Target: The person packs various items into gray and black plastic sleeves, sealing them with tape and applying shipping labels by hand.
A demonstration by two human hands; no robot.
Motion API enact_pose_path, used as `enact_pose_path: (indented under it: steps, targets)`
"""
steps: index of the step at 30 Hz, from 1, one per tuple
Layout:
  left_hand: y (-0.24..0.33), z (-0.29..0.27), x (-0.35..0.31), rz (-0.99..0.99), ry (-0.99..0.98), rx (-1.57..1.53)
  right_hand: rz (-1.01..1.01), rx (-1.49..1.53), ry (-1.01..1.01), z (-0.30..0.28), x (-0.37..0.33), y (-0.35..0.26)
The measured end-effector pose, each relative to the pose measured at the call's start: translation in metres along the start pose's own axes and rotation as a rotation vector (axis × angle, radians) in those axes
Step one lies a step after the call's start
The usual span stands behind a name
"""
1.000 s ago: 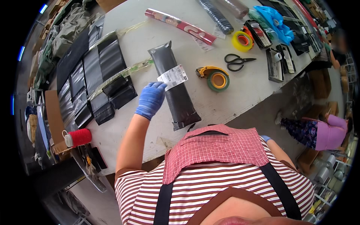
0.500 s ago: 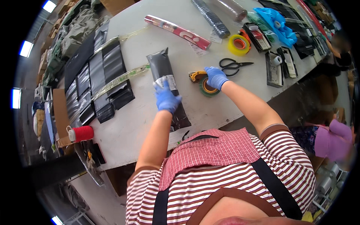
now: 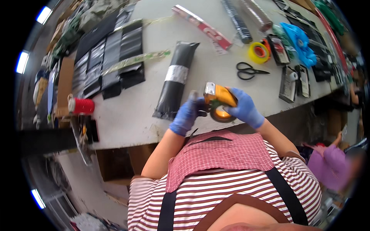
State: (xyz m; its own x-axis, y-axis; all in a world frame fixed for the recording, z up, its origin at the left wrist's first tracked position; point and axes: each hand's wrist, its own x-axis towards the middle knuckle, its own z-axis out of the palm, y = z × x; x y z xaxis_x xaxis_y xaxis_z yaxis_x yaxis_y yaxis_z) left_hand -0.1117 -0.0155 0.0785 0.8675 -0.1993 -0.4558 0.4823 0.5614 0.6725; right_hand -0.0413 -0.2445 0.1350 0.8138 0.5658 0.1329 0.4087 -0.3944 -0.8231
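Note:
A yellow tape dispenser [image 3: 222, 96] with a tape roll [image 3: 221, 112] hangs over the near edge of the table, and my blue-gloved right hand [image 3: 244, 109] grips it from the right. My left hand [image 3: 185, 114], gloved too, is raised at the dispenser's left side. Its thumb and fingers look apart, though slightly blurred, with nothing plainly between them. Just beyond that hand lies a long dark grey plastic parcel [image 3: 172, 95], slanting away across the table, with a white label [image 3: 177, 73] round its middle.
Flat black packages [image 3: 111, 63] bound with clear tape lie left, by a red spool [image 3: 81, 106]. Black scissors [image 3: 250, 71], a yellow tape roll [image 3: 258, 52] and small open boxes [image 3: 287, 82] are right. Wrapped rolls [image 3: 202, 26] lie farther back. Another person in purple [image 3: 329, 165] is at far right.
My right hand has lifted the tape dispenser off the table and brought it nearer me. My left hand has left the parcel and come close to the dispenser. The parcel now slants the other way.

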Motion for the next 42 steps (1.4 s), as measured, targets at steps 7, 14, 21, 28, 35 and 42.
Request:
enact_pose_path:
  steps: [7, 14, 21, 28, 35, 42]
  targets:
    - [-0.024, 0.004, -0.054, 0.080, 0.052, 0.130, 0.033, -0.186, -0.287, 0.009, -0.035, -0.022]
    - [-0.024, -0.078, -0.093, 0.420, 0.379, 0.828, -0.128, -0.116, -0.373, 0.035, -0.040, -0.015]
    - [0.005, -0.186, -0.075, 0.364, 0.868, 1.445, -0.074, -0.417, -0.323, 0.055, -0.051, 0.011]
    - [-0.013, -0.145, -0.059, 0.804, 0.750, 1.497, 0.054, -0.566, -0.332, 0.062, -0.055, 0.020]
    - [-0.040, -0.159, -0.035, 0.709, 0.613, 1.130, -0.056, -0.439, -0.333, 0.090, -0.014, 0.000]
    - [-0.016, -0.169, -0.064, 0.785, 0.876, 1.474, -0.139, -0.332, -0.395, 0.159, 0.057, -0.037]
